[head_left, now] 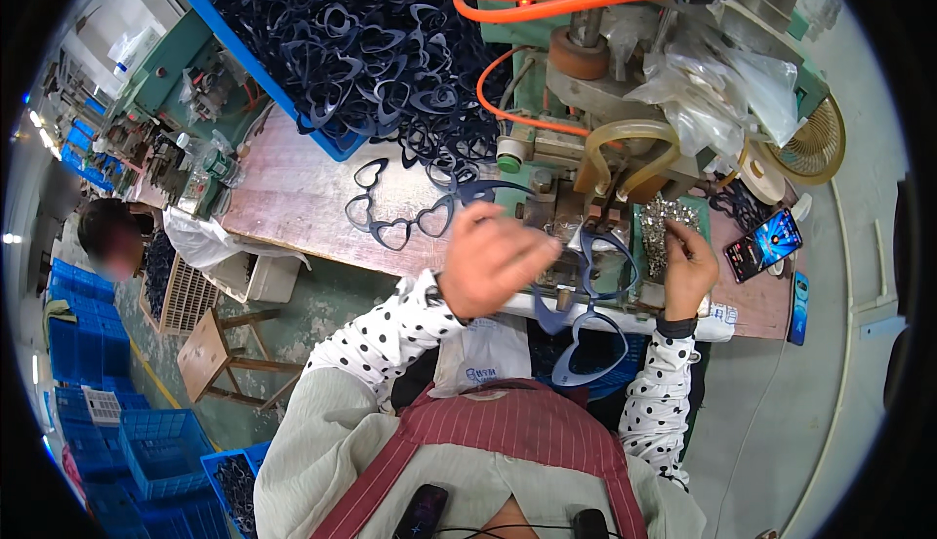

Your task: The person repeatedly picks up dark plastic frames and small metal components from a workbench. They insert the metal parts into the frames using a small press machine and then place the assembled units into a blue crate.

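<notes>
A dark blue eyeglass frame with heart-shaped rims (625, 346) sits at the front of the machine, one rim under its working head and the other hanging over the table edge. To the left of it, my left hand (493, 264) is raised; its fingers are smeared by motion, so their grip is unclear. A dark blue piece (498, 188) lies just beyond that hand. My right hand (691, 271) is at the near right edge of a heap of small metal parts (666, 217), fingers bent together in a pinch. What is between those fingertips is too small to make out.
A blue crate (249, 56) heaped with dark blue frames stands at the far left of the table. Loose heart-shaped frames (392, 232) lie near it. The green machine (547, 100) carries orange hoses (566, 0). Phones (763, 246) lie at the right; a wooden stool (210, 356) stands left.
</notes>
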